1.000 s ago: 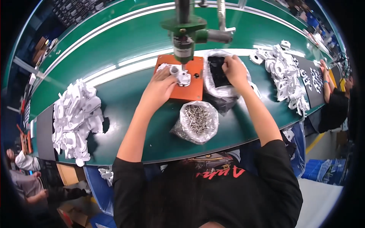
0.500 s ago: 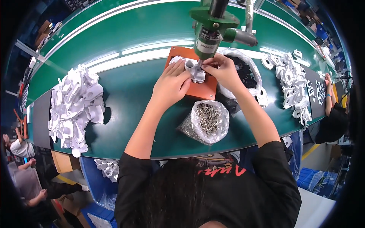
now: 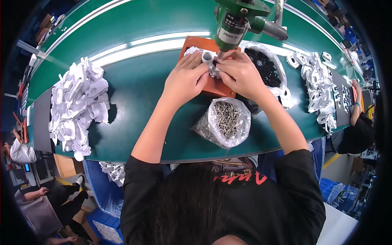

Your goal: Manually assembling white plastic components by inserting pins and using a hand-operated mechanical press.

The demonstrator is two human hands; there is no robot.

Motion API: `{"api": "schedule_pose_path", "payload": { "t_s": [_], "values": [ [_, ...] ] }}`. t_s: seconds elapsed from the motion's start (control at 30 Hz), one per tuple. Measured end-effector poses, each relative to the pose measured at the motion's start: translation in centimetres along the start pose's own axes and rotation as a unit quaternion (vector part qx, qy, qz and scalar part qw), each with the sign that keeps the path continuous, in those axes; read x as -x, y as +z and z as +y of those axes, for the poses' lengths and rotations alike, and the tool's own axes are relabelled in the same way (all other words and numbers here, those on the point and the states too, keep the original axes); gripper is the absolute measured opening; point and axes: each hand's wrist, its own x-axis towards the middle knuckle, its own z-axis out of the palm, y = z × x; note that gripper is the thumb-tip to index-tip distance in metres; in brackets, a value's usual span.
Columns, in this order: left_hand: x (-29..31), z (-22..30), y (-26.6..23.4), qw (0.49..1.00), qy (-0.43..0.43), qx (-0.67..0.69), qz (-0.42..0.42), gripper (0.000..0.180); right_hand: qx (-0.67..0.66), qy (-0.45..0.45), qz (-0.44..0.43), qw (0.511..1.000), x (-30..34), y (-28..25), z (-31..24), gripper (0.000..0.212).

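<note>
A white plastic part [image 3: 208, 57] with a round upright tube lies on an orange plate [image 3: 220, 88]. My left hand [image 3: 184, 79] presses it from the left, fingers stretched across it and thumb against its near side. On its right side, my right hand [image 3: 241, 74] is closed with thumb and fingertips together. A bit of something dark shows at those fingertips, too small to name. Just above them is the metal tip of a green machine head [image 3: 232, 30]; my fingers hide where it ends.
A clear bag of metal screws [image 3: 228, 120] stands in front of the plate. Behind my right forearm is a bag of black parts [image 3: 263, 67]. White plastic parts [image 3: 77, 106] are heaped at the left, more white parts [image 3: 316, 83] at the right. A co-worker's arm [image 3: 356, 102] rests at the far right.
The whole view has shifted slightly. My right hand has turned and come in closer over the white part, its fingers now bunched beside the tube. My left hand keeps its place on the part.
</note>
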Motion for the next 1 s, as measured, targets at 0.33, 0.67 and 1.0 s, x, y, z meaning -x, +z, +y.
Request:
{"api": "schedule_pose_path", "payload": {
  "t_s": [0.33, 0.67, 1.0],
  "values": [
    [0.2, -0.1, 0.1, 1.000, -0.005, -0.001, 0.003, 0.015, -0.068, 0.042, -0.146, 0.986, 3.9, -3.5, -5.7, 0.012],
    [0.1, 0.0, 0.0, 1.000, -0.004, 0.009, 0.002, 0.014, 0.129, 0.005, -0.168, 0.977, 4.8, -1.7, -7.1, 0.010],
    [0.4, -0.2, -0.1, 1.000, -0.011, 0.002, 0.005, 0.017, -0.190, 0.238, -0.200, 0.931, 0.5, -5.1, -3.0, 0.010]
  ]
}}
